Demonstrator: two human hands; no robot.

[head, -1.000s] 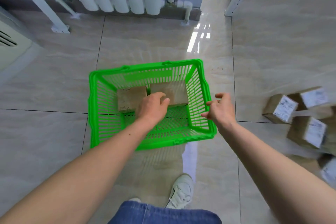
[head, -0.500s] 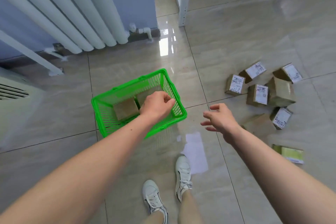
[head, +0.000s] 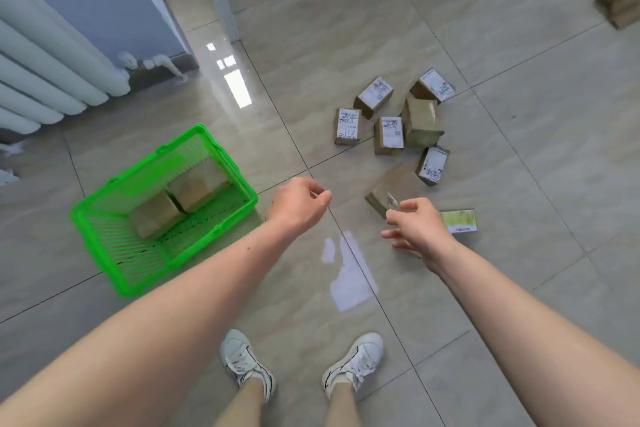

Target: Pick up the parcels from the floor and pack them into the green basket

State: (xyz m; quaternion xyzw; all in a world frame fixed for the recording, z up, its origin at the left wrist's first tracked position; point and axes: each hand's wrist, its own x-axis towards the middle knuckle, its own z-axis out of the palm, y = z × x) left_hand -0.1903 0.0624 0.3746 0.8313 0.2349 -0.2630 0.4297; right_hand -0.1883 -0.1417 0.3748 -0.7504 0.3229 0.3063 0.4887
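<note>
A person stands on a glossy beige tiled floor (head: 519,156), both bare forearms stretched forward over it. The left hand (head: 298,206) hangs at the centre with fingers loosely curled, holding nothing; its fingertips are tucked under and partly hidden. The right hand (head: 415,229), at four o'clock from the left one, has its fingers spread and relaxed, also holding nothing. The green slatted plastic basket (head: 104,239) sits on the floor at nine o'clock from the left hand, with two brown cardboard parcels (head: 173,204) lying side by side inside, their edges blurred behind the slats. A loose cluster of brown cardboard parcels with white printed labels (head: 389,132) lies on the tiles at one o'clock from the hands; label text is unreadable. One flat brown parcel (head: 388,187) is partly covered by the right hand's fingers, and a flat green-and-white packet (head: 459,220) shows just past that hand. A white ribbed radiator (head: 45,73) is cut off at ten o'clock; more brown boxes (head: 620,7) blur at the two o'clock corner. White trainers (head: 353,360) show at six o'clock.
</note>
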